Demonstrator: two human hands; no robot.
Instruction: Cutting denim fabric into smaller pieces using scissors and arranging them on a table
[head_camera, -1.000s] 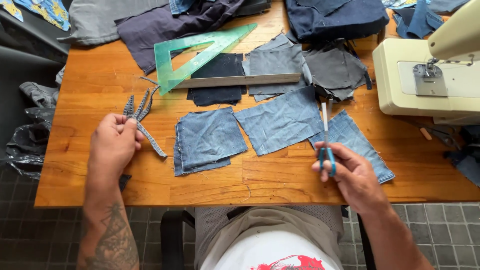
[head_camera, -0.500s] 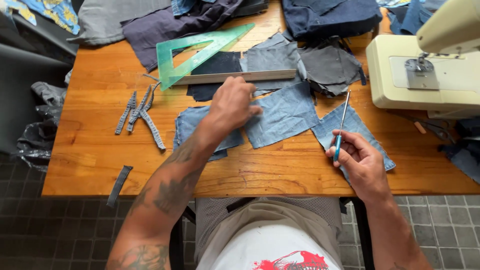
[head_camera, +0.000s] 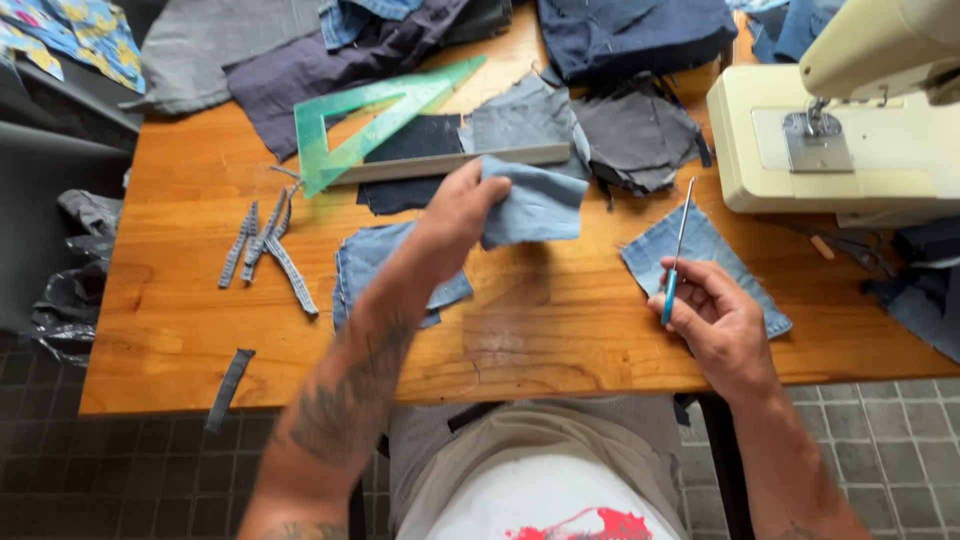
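A: The light blue denim patch (head_camera: 533, 203) is off the wooden table (head_camera: 180, 300), lifted above its middle. The left hand (head_camera: 455, 215) pinches it by the near left edge, fingers closed on the cloth, so the rest hangs folded to the right.

B: And the bigger things around it?

A: Largest is the cream sewing machine (head_camera: 850, 140) at the table's right end, its needle plate facing the person. Across the far edge lie piles of dark fabric (head_camera: 630, 30). A green set square (head_camera: 370, 115) rests on a grey straightedge (head_camera: 450, 163), both over a dark navy piece, likely as marking guides.

B: Other patches?

A: A blue denim square (head_camera: 375, 265) lies flat just under the left forearm, and another denim patch (head_camera: 700, 260) lies near the right edge, partly under the right hand (head_camera: 715, 320).

B: What is that hand doing?

A: It is closed around a blue-handled seam ripper (head_camera: 675, 255), held like a pen, the thin metal shaft pointing away from the person, kept clear of the lifted cloth.

B: Smallest things?

A: Narrow grey seam strips (head_camera: 265, 250) gathered at the left, one strip (head_camera: 230, 385) hanging over the near edge.
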